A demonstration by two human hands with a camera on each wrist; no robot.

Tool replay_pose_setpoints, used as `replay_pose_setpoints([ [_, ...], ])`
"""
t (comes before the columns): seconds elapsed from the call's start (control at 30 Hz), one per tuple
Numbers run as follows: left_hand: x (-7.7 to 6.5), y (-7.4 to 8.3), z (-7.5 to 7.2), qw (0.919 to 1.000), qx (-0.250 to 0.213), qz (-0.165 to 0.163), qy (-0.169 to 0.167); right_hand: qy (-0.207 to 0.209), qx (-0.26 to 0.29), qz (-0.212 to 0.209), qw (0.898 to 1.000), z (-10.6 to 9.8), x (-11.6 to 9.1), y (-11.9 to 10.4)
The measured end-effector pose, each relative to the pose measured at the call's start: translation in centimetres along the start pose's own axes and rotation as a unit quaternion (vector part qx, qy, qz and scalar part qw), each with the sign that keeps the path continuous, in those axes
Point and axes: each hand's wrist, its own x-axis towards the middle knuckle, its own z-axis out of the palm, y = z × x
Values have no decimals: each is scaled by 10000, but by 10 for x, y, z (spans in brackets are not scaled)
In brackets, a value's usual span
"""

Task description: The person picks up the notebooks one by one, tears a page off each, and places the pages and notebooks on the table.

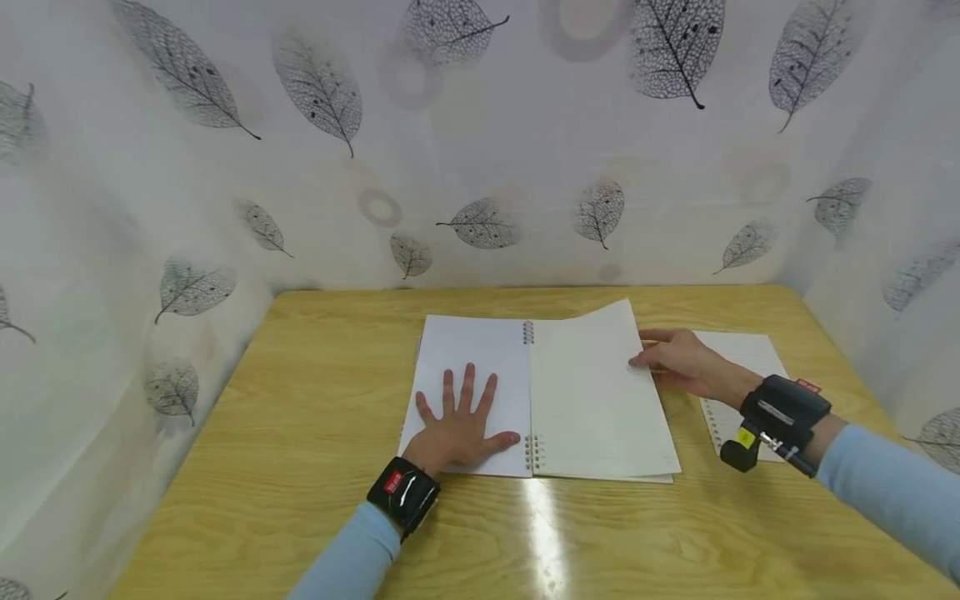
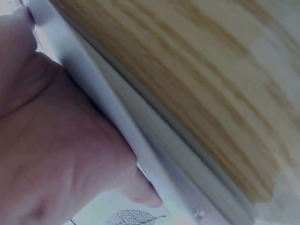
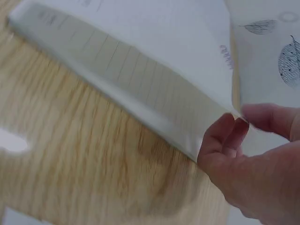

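A spiral notebook [image 1: 480, 342] lies spread on the wooden table, its ring binding down the middle. My left hand [image 1: 460, 427] rests flat on the left white page, fingers spread; the left wrist view shows its palm edge against the page stack. At the right side, my right hand [image 1: 686, 362] pinches the outer edge of a cream page [image 1: 592, 392] between thumb and fingers. That page is lifted, its far corner raised. Under it, the right wrist view shows a lined page [image 3: 136, 70].
A second, lined spiral notebook [image 1: 738, 354] lies to the right, partly covered by my right forearm. The wooden table [image 1: 330, 400] reaches back to a leaf-patterned curtain [image 1: 517, 150], which also hangs at both sides.
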Motion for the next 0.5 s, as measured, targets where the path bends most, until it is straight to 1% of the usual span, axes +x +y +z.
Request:
replay_pose_setpoints([
  [0.13, 2, -1, 3, 10000, 3, 43, 43, 49, -591, -385, 9975, 0, 10, 1],
  [0.2, -1, 2, 0, 10000, 22, 39, 10, 231, -1032, -699, 9919, 1, 14, 4],
  [0.23, -2, 3, -1, 10000, 32, 40, -16, 366, -1265, -909, 9871, 1, 15, 6],
  [0.3, -6, 7, -5, 10000, 13, 51, -59, 712, -1732, -1337, 9732, 4, 16, 10],
  [0.33, -7, 8, -6, 10000, 14, 57, -50, 881, -1935, -1584, 9642, 5, 16, 12],
  [0.37, -8, 8, -7, 10000, 43, 49, -43, 1059, -2186, -1815, 9529, 6, 15, 14],
  [0.43, -5, 5, -4, 10000, 48, 35, -23, 1272, -2471, -2212, 9348, 10, 14, 17],
  [0.47, -4, 4, -4, 10000, 57, 25, -16, 1317, -2548, -2351, 9287, 12, 13, 18],
  [0.5, -3, 2, -2, 10000, 66, 24, 12, 1325, -2563, -2468, 9251, 13, 13, 19],
])
